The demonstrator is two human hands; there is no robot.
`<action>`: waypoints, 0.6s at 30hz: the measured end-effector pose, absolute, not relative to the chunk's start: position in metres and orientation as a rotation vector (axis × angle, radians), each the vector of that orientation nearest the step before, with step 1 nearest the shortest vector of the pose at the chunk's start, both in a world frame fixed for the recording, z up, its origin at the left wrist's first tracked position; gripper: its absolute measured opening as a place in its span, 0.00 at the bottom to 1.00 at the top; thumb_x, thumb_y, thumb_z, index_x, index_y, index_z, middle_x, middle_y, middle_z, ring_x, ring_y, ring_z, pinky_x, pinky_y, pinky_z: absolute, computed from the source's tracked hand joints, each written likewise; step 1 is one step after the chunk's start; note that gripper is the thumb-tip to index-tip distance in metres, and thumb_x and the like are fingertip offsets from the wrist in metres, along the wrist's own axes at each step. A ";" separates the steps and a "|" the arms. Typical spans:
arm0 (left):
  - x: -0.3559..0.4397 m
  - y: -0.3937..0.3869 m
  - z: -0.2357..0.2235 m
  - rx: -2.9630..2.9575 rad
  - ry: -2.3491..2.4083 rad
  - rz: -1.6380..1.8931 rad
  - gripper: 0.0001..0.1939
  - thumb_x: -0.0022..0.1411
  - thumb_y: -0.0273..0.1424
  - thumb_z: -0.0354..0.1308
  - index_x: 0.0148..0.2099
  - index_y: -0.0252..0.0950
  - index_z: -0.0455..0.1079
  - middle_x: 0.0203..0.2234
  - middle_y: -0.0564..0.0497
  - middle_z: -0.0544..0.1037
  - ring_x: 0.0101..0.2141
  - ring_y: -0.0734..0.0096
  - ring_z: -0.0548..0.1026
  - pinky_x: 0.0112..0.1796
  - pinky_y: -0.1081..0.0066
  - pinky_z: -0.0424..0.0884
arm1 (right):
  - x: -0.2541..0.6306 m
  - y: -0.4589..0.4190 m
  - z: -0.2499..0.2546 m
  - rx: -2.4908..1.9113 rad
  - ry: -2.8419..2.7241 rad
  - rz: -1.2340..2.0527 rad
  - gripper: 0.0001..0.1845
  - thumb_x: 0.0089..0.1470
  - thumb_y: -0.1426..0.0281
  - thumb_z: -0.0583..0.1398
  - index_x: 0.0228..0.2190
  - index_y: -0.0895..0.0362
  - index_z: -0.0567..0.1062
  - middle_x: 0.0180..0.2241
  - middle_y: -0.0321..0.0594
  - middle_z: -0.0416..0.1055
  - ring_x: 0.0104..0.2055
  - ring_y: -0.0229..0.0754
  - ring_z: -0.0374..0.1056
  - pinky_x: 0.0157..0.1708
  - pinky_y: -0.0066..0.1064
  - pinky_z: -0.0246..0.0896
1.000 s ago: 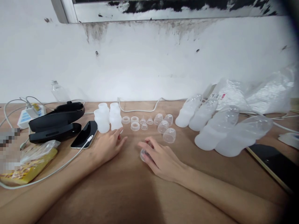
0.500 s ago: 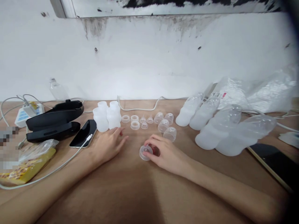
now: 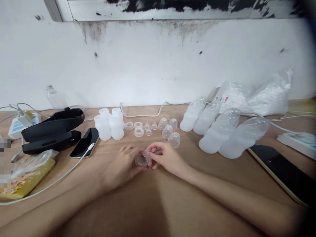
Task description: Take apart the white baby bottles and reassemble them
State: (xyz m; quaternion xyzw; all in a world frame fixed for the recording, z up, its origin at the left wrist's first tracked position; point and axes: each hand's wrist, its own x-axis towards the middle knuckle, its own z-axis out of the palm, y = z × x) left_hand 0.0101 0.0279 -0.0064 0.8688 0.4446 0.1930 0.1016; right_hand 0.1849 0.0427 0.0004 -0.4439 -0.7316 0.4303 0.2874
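Both hands meet above the near middle of the table. My left hand [image 3: 120, 166] is closed around a clear bottle collar ring [image 3: 141, 160], tilted on its side. My right hand [image 3: 166, 157] pinches a clear soft bottle nipple [image 3: 145, 152] at the ring's right side; the fingers partly hide it, and how far it sits inside the ring I cannot tell. Just behind lie three loose collar rings [image 3: 138, 132] and three nipples [image 3: 148, 132]. Several clear dome caps [image 3: 173, 140] stand to their right. Several frosted white bottles [image 3: 104, 131] stand upright at the left.
Several capped bottles [image 3: 229, 140] lean in a row at the right, before a plastic bag [image 3: 266, 95]. A dark phone or tablet [image 3: 281, 171] lies at far right. Leftward are a phone [image 3: 85, 143] with a cable, a black case [image 3: 53, 128], a yellow snack bag [image 3: 37, 181] and a power strip [image 3: 16, 126].
My left hand has moved right and taken hold of the ring. The ring, lying flat on the table under my right hand before, is now lifted and tilted between both hands. The view shifted slightly.
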 end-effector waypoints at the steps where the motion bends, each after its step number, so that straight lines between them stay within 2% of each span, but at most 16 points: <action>1: 0.009 0.029 -0.003 2.613 1.348 0.542 0.14 0.58 0.33 0.54 0.46 0.38 0.63 0.41 0.49 0.73 0.44 0.62 0.68 0.43 0.63 0.63 | 0.186 0.044 0.003 -1.186 -1.933 1.143 0.07 0.53 0.68 0.52 0.31 0.59 0.67 0.24 0.36 0.69 0.26 0.37 0.69 0.21 0.26 0.63; 3: 0.010 0.030 0.005 2.686 1.415 0.453 0.14 0.58 0.32 0.53 0.47 0.36 0.64 0.43 0.47 0.72 0.44 0.61 0.68 0.43 0.63 0.63 | 0.189 0.049 0.013 -1.202 -2.012 0.834 0.08 0.53 0.68 0.52 0.32 0.58 0.68 0.27 0.38 0.71 0.28 0.37 0.69 0.24 0.28 0.64; 7: 0.016 0.032 0.027 2.876 1.603 0.123 0.14 0.59 0.30 0.49 0.46 0.31 0.65 0.44 0.42 0.71 0.41 0.58 0.70 0.40 0.63 0.66 | 0.198 0.070 0.036 -1.315 -2.390 -0.216 0.10 0.54 0.71 0.52 0.36 0.60 0.71 0.37 0.45 0.72 0.41 0.45 0.66 0.37 0.34 0.59; 9: 0.019 0.037 0.032 2.941 1.671 0.044 0.14 0.60 0.26 0.45 0.45 0.28 0.65 0.43 0.38 0.70 0.41 0.56 0.70 0.39 0.61 0.66 | 0.201 0.083 0.040 -1.327 -2.593 -0.503 0.10 0.53 0.70 0.53 0.34 0.61 0.73 0.35 0.48 0.73 0.43 0.49 0.65 0.41 0.38 0.55; 13: 0.023 0.053 0.025 2.977 1.722 0.008 0.16 0.55 0.17 0.44 0.45 0.23 0.65 0.41 0.32 0.70 0.42 0.52 0.69 0.40 0.59 0.64 | 0.199 0.104 0.036 -1.340 -2.726 -0.601 0.09 0.50 0.73 0.55 0.28 0.64 0.75 0.29 0.53 0.74 0.39 0.52 0.66 0.41 0.39 0.51; 18: 0.026 0.066 0.016 2.998 1.735 -0.049 0.18 0.53 0.15 0.46 0.47 0.22 0.64 0.40 0.32 0.71 0.43 0.51 0.69 0.40 0.60 0.63 | 0.198 0.114 0.029 -1.399 -2.744 -0.669 0.10 0.49 0.75 0.55 0.27 0.64 0.76 0.28 0.55 0.74 0.37 0.52 0.67 0.39 0.38 0.49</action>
